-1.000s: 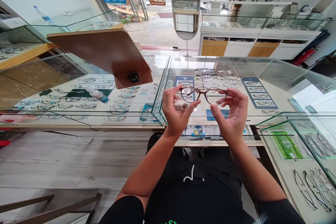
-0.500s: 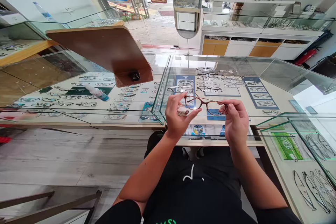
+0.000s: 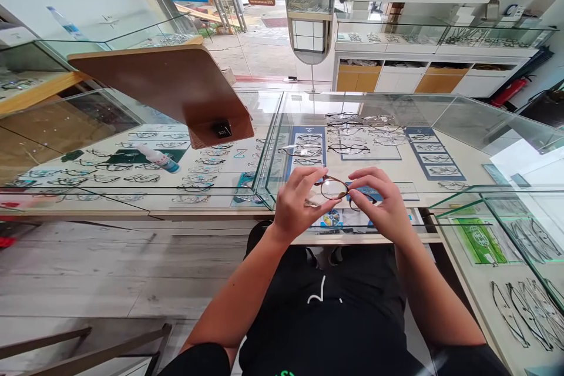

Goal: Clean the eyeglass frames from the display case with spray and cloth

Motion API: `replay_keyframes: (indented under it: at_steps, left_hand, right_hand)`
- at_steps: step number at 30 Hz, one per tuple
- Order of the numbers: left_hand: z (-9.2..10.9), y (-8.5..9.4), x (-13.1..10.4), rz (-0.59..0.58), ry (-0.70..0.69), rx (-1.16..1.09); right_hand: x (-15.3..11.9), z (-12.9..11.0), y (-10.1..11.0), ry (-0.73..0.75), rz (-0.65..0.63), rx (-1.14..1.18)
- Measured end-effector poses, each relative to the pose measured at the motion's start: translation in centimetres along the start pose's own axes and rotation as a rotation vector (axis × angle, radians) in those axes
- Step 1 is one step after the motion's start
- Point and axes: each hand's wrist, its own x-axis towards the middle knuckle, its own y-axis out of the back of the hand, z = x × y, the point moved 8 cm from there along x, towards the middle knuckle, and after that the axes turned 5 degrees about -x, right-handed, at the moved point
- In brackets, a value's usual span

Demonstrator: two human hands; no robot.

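Both my hands hold a pair of brown-rimmed eyeglasses [image 3: 333, 188] above the glass counter. My left hand [image 3: 296, 202] grips the left end of the frame between fingers and thumb, with a crumpled whitish cloth [image 3: 312, 198] tucked in its palm. Around the middle of the frame, near the nose bridge, my right hand [image 3: 382, 202] has its thumb and fingers closed. The left lens shows plainly. My right hand partly covers the right lens.
Under the glass showcase [image 3: 423, 167] lie several eyeglass frames and blue display cards. A spray bottle [image 3: 157, 158] and a brown tilted board [image 3: 163, 82] are on the left counter. A green packet [image 3: 480, 240] lies in the right case, and an oval mirror [image 3: 309, 12] stands ahead.
My right hand has shifted left from the frame's right end to its middle. The eyeglasses are slightly lower and turned, and my left hand keeps its hold.
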Motion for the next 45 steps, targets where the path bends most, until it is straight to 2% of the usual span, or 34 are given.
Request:
replay_keyframes:
  at_steps: [4,9,18,23,28,30,32,35,37,39,41,45]
  left_hand:
    - [0.3,0.2,0.0,-0.023,0.01,-0.013]
    - [-0.2,-0.1,-0.3,-0.065,0.104,-0.073]
    - [-1.3,-0.9,-1.0,-0.119,0.235,-0.249]
    - [-1.4,-1.3,-1.3,-0.123,0.23,-0.224]
    - [-2.4,-1.0,-1.0,-0.138,0.257,-0.219]
    - [-3.6,-0.2,-0.8,-0.111,0.299,-0.224]
    - [-5.6,0.8,-0.8,-0.079,0.371,-0.22]
    - [-10.1,2.1,-1.2,-0.038,0.552,-0.206]
    - [-13.4,3.1,-1.8,0.013,0.676,-0.175]
    - [-16.1,3.8,-2.5,0.07,0.782,-0.17]
    - [-17.8,4.1,-3.1,0.118,0.87,-0.221]
    - [-18.7,4.1,-3.8,0.139,0.945,-0.331]
  right_hand:
    - [0.0,-0.3,-0.4,0.028,-0.074,-0.015]
    - [-0.1,0.2,-0.8,0.017,-0.137,0.019]
    - [-0.8,1.1,-2.4,-0.121,-0.289,0.272]
    - [-0.8,1.5,-2.3,-0.13,-0.27,0.292]
    - [-0.9,3.6,-1.6,-0.209,-0.149,0.324]
    - [-0.9,5.4,-0.9,-0.283,-0.077,0.362]
    - [-0.9,8.0,0.3,-0.383,0.048,0.407]
    - [-0.7,12.4,3.1,-0.552,0.314,0.501]
    - [-0.4,15.1,4.7,-0.666,0.43,0.591]
    - [0.1,17.3,5.9,-0.777,0.486,0.679]
    - [0.6,18.8,6.8,-0.861,0.507,0.75]
    - [1.4,20.2,7.3,-0.972,0.51,0.882]
